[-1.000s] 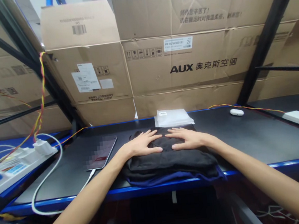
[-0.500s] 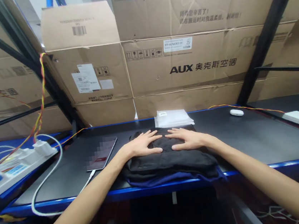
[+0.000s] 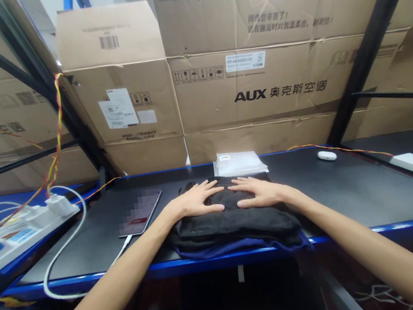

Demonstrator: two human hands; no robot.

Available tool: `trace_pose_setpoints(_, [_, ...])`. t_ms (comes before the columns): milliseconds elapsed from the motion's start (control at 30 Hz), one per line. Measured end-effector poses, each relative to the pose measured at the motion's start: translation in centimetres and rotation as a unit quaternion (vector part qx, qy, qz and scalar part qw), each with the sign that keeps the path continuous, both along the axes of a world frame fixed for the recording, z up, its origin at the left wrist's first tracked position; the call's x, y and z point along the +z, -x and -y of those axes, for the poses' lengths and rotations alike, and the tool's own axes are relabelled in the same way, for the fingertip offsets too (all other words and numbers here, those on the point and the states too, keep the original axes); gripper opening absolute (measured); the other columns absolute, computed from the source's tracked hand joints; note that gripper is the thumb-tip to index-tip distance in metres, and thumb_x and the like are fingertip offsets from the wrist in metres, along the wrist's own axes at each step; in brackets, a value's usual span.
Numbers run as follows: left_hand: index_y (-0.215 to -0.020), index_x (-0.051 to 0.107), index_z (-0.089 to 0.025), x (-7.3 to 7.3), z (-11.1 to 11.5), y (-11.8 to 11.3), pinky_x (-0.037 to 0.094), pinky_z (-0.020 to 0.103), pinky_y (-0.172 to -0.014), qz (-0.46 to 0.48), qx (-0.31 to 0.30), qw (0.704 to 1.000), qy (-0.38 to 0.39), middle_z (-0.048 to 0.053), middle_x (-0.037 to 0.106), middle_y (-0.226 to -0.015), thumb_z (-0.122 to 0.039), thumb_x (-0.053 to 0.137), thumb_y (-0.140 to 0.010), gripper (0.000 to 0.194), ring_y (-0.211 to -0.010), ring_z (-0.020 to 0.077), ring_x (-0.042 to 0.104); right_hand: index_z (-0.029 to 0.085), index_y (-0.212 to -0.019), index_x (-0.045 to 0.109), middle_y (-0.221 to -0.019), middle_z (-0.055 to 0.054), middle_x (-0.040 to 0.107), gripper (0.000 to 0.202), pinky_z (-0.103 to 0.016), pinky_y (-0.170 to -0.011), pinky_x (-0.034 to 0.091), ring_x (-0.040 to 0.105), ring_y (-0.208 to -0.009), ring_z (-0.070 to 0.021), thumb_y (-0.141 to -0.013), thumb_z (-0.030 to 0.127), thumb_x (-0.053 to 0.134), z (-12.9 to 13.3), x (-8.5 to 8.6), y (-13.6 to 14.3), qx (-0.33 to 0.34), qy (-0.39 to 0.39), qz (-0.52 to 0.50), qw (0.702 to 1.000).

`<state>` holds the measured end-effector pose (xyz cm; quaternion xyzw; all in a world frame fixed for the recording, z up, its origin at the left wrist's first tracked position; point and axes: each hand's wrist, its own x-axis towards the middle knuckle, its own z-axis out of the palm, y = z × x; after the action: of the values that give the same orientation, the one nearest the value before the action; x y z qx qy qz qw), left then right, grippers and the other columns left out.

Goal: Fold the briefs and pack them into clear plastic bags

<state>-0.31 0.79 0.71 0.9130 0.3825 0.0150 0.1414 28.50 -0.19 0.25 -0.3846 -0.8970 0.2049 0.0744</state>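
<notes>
Folded black cloth, perhaps a garment, lies at the front edge of the dark tabletop. Beneath its front edge shows a strip of dark blue fabric. My left hand rests flat on the cloth's left side, fingers spread and pointing inward. On the right side my right hand lies palm down in the same way. A small gap separates the two hands, and neither grips anything. Just behind the cloth sits a stack of whitish plastic packets.
A phone on a white charging cable lies to the left. Power strips stand at both sides. A small white case sits at the back right. Cardboard walls the rear, between black shelf posts.
</notes>
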Motion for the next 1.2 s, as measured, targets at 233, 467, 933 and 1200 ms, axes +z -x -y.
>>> trace_pose_setpoints(233, [-0.154,0.031,-0.037,0.1,0.1,-0.1,0.013,0.059,-0.121,0.001,0.002,1.0,0.005,0.003,0.015,-0.165,-0.077,0.048,-0.085,0.081,-0.152,0.0351,0.009,0.03,-0.152,0.038,-0.164,-0.004,0.022,0.081,-0.05,-0.124,0.01,0.014,-0.152,-0.0293,-0.086,0.074,0.051,0.2,0.3,0.2,-0.002,-0.002,0.011,1.0])
trace_pose_setpoints(467, [-0.151,0.038,-0.034,0.3,0.1,-0.2,0.018,0.054,-0.122,0.023,0.011,1.0,0.009,0.004,0.022,-0.164,-0.075,0.047,-0.087,0.077,-0.151,0.034,0.016,0.032,-0.151,0.039,-0.163,-0.002,0.025,0.081,-0.05,-0.124,0.013,0.014,-0.152,-0.0293,-0.085,0.076,0.05,0.0,0.2,-0.1,-0.005,0.003,0.002,1.0])
trace_pose_setpoints(933, [-0.129,0.063,-0.018,1.0,-5.3,-1.6,0.048,0.035,-0.1,0.102,0.064,0.986,-0.12,0.01,0.062,-0.131,-0.038,0.044,-0.096,0.044,-0.109,0.0236,0.064,0.02,-0.109,0.075,-0.12,-0.011,0.07,0.042,-0.045,-0.11,0.041,0.056,-0.123,-0.0311,-0.089,0.049,0.051,-2.6,-0.6,-3.3,-0.185,-0.221,-0.153,0.945])
trace_pose_setpoints(1200, [-0.105,0.074,-0.018,0.3,-6.3,-1.8,0.052,0.031,-0.086,0.125,0.07,0.979,-0.146,0.005,0.073,-0.107,-0.035,0.058,-0.088,0.028,-0.091,0.0213,0.067,0.023,-0.092,0.077,-0.115,-0.01,0.073,0.02,-0.046,-0.099,0.049,0.064,-0.112,-0.0333,-0.082,0.032,0.062,-3.2,-0.6,-4.7,-0.22,-0.201,-0.03,0.954])
